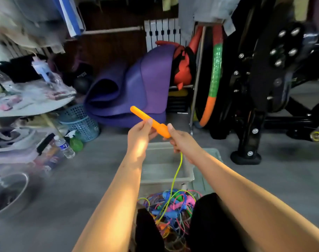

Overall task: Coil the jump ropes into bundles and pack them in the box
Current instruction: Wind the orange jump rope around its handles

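At the far left a cluttered white shelf (27,108) carries blurred packets, and a metal bowl (7,193) sits on the grey floor below it. Further in, a water bottle (65,147) lies against the shelf's lower clutter, with a green spray bottle (75,141) just beside it and a blue perforated basket (80,122) behind. A rolled purple mat (129,88) leans at the back of the room. In the middle of the view the left hand (139,132) is raised, its thumb and curled fingers pinching the middle of an orange jump-rope handle (149,121), which slants up and to the left. The right hand (180,139) grips the lower, thicker end of the same handle, fingers wrapped around it. From under that hand a yellow-green cord (175,177) hangs down, crossing in front of a clear plastic box (166,171) that stands on the floor beneath both hands. The cord runs on into a tangled pile of jump ropes (173,206) in blue, pink, green and orange, lying on the near side of the box between the person's dark-clad knees. To the right, a green-and-orange hoop (214,77) stands against a rack, and a black exercise machine (275,73) fills the right edge.
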Action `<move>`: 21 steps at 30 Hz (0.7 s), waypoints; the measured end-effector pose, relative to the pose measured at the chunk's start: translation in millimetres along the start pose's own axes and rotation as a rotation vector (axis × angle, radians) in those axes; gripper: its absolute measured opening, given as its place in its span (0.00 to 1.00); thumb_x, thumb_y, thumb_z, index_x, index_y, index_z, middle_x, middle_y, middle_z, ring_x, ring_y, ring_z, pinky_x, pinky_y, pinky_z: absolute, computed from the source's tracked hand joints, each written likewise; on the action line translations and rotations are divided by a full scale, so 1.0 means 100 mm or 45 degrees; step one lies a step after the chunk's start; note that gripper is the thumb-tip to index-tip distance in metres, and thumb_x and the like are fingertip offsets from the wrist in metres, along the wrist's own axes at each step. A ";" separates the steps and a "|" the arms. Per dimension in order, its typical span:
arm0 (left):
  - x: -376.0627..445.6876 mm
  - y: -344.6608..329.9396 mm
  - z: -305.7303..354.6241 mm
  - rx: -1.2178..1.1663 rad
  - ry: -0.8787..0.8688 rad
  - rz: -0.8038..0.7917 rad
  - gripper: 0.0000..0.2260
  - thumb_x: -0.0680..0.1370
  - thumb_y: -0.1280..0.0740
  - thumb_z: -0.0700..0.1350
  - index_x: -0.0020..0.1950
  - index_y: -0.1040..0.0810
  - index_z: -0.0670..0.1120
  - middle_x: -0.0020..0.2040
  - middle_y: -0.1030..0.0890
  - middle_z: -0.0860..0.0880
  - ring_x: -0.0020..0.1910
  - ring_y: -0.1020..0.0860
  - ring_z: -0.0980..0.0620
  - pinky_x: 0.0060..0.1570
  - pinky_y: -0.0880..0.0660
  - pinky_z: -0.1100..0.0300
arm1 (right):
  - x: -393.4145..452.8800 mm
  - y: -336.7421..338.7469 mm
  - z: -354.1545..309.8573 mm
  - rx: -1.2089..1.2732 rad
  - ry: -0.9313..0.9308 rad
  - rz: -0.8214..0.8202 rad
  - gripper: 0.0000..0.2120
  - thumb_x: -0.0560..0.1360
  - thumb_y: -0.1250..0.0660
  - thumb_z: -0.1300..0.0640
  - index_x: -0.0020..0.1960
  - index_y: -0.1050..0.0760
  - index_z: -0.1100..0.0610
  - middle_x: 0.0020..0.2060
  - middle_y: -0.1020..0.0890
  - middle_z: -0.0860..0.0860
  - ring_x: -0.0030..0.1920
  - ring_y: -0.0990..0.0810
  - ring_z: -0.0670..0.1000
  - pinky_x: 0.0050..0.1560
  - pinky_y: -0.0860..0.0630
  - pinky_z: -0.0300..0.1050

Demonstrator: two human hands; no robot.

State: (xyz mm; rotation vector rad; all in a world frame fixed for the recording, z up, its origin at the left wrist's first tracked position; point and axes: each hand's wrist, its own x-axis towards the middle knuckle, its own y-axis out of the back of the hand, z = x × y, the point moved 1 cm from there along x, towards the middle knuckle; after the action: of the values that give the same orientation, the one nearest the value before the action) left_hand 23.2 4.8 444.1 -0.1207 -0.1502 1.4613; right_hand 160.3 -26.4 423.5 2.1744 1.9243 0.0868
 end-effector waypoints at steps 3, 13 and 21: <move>-0.14 -0.11 0.09 0.130 -0.059 0.001 0.08 0.81 0.38 0.42 0.49 0.21 0.41 0.48 0.18 0.41 0.46 0.19 0.50 0.43 0.21 0.65 | -0.18 0.10 -0.11 0.015 0.032 0.074 0.26 0.77 0.44 0.36 0.43 0.21 0.57 0.27 0.35 0.46 0.26 0.38 0.47 0.29 0.38 0.40; -0.25 -0.20 -0.16 0.445 -0.320 0.339 0.14 0.73 0.27 0.46 0.53 0.25 0.41 0.48 0.22 0.47 0.49 0.24 0.49 0.57 0.28 0.50 | -0.35 0.22 -0.11 -0.185 0.024 0.130 0.21 0.78 0.42 0.42 0.29 0.28 0.49 0.18 0.33 0.42 0.26 0.35 0.42 0.30 0.41 0.37; -0.12 -0.04 -0.37 1.570 -0.596 -0.136 0.14 0.80 0.41 0.54 0.63 0.24 0.55 0.62 0.24 0.54 0.67 0.33 0.52 0.70 0.60 0.51 | -0.19 0.29 0.05 -0.411 0.059 0.049 0.25 0.76 0.40 0.40 0.27 0.41 0.52 0.24 0.40 0.47 0.26 0.41 0.46 0.30 0.43 0.43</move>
State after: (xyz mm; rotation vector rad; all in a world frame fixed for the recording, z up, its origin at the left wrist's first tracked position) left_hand 32.5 -7.6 408.3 1.2090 0.3744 1.2349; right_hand 186.7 -48.5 426.9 2.0084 1.7504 0.4269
